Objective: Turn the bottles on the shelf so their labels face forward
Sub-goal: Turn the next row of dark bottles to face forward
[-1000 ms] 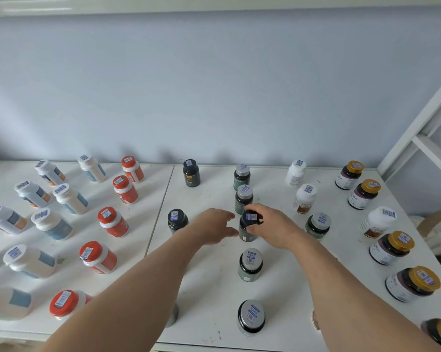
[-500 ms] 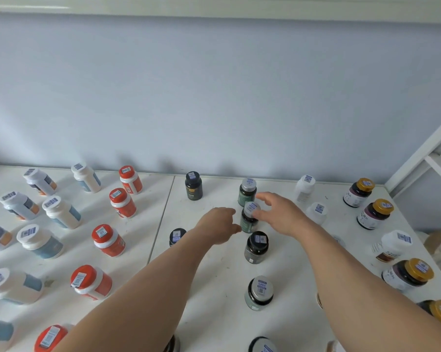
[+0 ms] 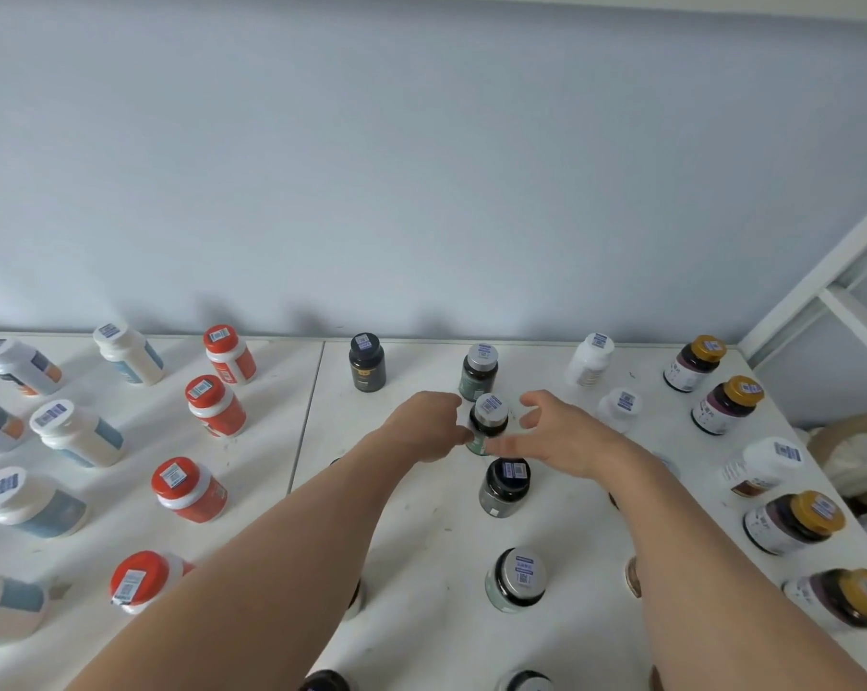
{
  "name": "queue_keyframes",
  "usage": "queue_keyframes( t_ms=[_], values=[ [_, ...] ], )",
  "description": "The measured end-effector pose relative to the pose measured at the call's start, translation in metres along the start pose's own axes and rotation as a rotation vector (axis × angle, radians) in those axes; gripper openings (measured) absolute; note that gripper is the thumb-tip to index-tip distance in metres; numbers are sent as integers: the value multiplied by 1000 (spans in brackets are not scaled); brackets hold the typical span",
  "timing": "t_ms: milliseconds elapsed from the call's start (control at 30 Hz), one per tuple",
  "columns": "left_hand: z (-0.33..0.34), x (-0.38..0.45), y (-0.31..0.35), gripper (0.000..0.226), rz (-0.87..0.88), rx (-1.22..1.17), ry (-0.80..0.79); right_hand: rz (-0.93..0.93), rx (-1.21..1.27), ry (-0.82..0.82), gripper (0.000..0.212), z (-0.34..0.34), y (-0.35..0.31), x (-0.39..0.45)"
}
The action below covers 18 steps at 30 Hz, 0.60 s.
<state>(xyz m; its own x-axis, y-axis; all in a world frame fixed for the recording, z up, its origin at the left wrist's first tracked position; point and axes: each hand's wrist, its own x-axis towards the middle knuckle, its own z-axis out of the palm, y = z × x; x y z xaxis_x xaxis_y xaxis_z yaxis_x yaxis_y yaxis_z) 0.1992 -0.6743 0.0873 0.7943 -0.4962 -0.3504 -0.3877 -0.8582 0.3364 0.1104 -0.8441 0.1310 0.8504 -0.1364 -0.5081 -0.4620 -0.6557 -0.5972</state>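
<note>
Head view, the only one I have, looking forward and down at a white shelf [image 3: 421, 615] against a pale blue wall.

Two bare forearms reach away from me and meet near the middle of the shelf. Between the hands stands a small dark green bottle [image 3: 487, 425] with a silver cap and a barcode sticker on top. It is upright, its long axis vertical. It is the second bottle from the wall in a middle column that runs toward me.

My left hand [image 3: 429, 425] is at the bottle's left side, fingers curled against its body; I judge that it grips the bottle, though the contact itself is blurred. My right hand [image 3: 553, 443] is at the bottle's right side. Its thumb reaches to the bottle's lower body and its fingers are spread and bent just beside the cap, apart from it, so I read this hand as released. Both hands are equally near; the bottle lies directly between them.

The bottle's label is too blurred for me to tell which way it faces. I judge the next move is a twist about the vertical axis.

Behind it, close to the wall, stands another green bottle [image 3: 479, 371]. Just in front stands a black-capped bottle [image 3: 505, 486]. I see no containers holding anything besides the capped bottles themselves.
</note>
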Motion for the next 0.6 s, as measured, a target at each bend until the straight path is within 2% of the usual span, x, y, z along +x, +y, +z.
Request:
queue_keyframes(
  t_ms=[100, 200, 267, 467, 600],
  values=[
    [-1, -4, 2, 62, -2, 7, -6, 26, -66, -74, 93, 6, 7, -11],
    [-4, -7, 5, 62, -10, 13, -8, -21, -138, -93, 58, 12, 14, -9],
    [-8, -10, 6, 61, -17, 14, -2, -68, -130, -98, 45, 13, 13, -8],
    [-10, -18, 8, 62, -43, 7, 13, -155, -168, -128, 48, 17, 19, -8],
    [-9, -25, 8, 65, -71, -15, 6, -202, -133, -91, 38, 18, 18, -9]
  ],
)
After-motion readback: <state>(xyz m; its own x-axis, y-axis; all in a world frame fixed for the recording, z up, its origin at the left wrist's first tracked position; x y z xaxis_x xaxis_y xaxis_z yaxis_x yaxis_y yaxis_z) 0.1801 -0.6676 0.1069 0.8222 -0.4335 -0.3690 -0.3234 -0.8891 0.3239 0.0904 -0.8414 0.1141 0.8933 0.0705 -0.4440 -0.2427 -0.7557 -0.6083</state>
